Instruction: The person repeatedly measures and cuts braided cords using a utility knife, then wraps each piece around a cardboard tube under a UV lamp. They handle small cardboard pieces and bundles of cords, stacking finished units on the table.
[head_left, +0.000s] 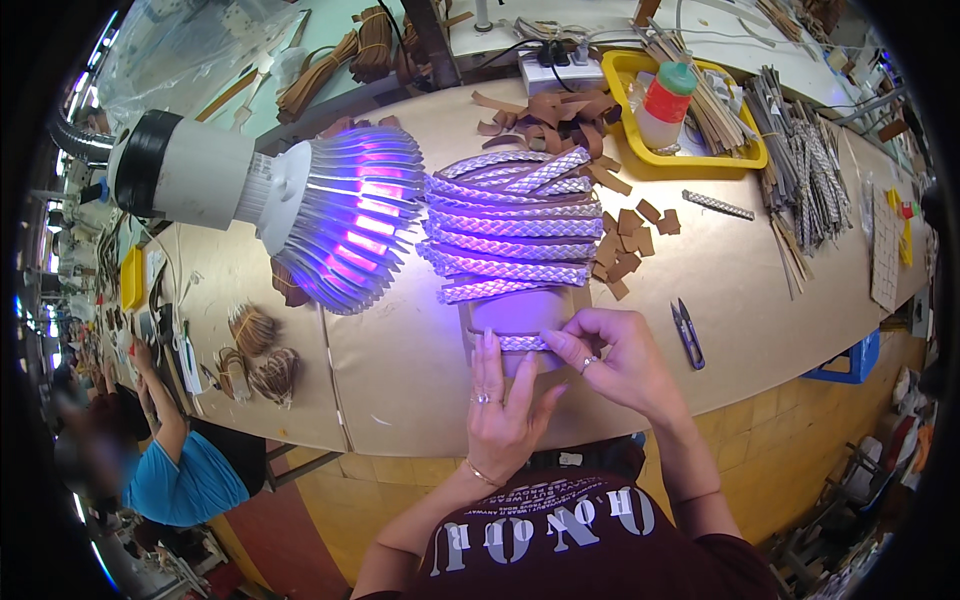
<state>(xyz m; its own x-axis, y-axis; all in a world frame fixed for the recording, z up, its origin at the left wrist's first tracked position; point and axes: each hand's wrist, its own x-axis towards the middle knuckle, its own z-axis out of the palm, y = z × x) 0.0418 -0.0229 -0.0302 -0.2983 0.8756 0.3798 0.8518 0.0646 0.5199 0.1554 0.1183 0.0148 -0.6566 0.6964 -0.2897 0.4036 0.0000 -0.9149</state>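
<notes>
Purple light from a finned lamp (345, 215) on a white and black housing falls across the middle of the tan surface (400, 350). Under it: a stack of braided strips (505, 225), laid crosswise, one over another, pale and violet in the glow.

Just below the stack, a flat pale board (520, 312). One short braided strip (522, 343) lies across it, near the surface's front edge.

Left hand (500, 405): palm down, fingers spread and straight, fingertips pressing on the short strip's left part. No closed grip. Rings and a thin bracelet on it.

Right hand (615, 360): thumb and forefinger pinching the short strip's right end; other fingers curled. One ring.

Right of the hands, small blue-handled snips (686, 332), lying apart from them. Brown leather scraps (630, 235) scattered between the stack and a single braided piece (718, 205) further right.

Far edge: yellow tray (628, 75) holding a clear bottle with a red band and green cap (665, 95), plus long thin strips. White power strip (560, 70) beside the tray. Bundle of grey strips (805, 165) at right.

Left: coiled brown bundles (255, 350); another person in a blue top (190, 470) seated beyond.
</notes>
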